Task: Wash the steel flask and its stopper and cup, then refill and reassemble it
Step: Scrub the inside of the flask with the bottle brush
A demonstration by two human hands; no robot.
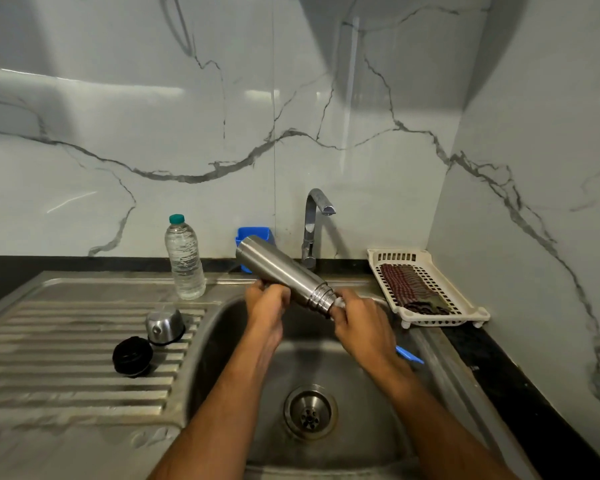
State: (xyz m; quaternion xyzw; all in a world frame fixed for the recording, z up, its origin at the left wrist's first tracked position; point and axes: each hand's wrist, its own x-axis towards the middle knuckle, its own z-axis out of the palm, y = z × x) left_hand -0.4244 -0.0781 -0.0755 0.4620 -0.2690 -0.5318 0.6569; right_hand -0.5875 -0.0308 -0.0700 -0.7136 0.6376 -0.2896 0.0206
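In the middle of the frame, the left hand (267, 303) wraps its fingers around the shiny steel flask (284, 271), tilted mouth-down over the steel sink (222, 327). The right hand (361, 323) closes its fingers at the mouth, seemingly on a blue-handled brush (409, 355). I think this is the scrubbing step; rinsing comes next, needing the tap (312, 226) on. The steel cup (164, 323) and black stopper (132, 356) wait lower left, near a clear plastic bottle (185, 258). Nothing blocks the way.

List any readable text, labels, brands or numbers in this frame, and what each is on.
None readable.
Steel flask: bare brushed metal, no marking visible.
Plastic water bottle: clear, no label visible; nothing legible.
Steel cup and black stopper on the drainboard: no print visible.
White basket with checked cloth: pattern only, no text.
Blue holder behind the flask: plain.
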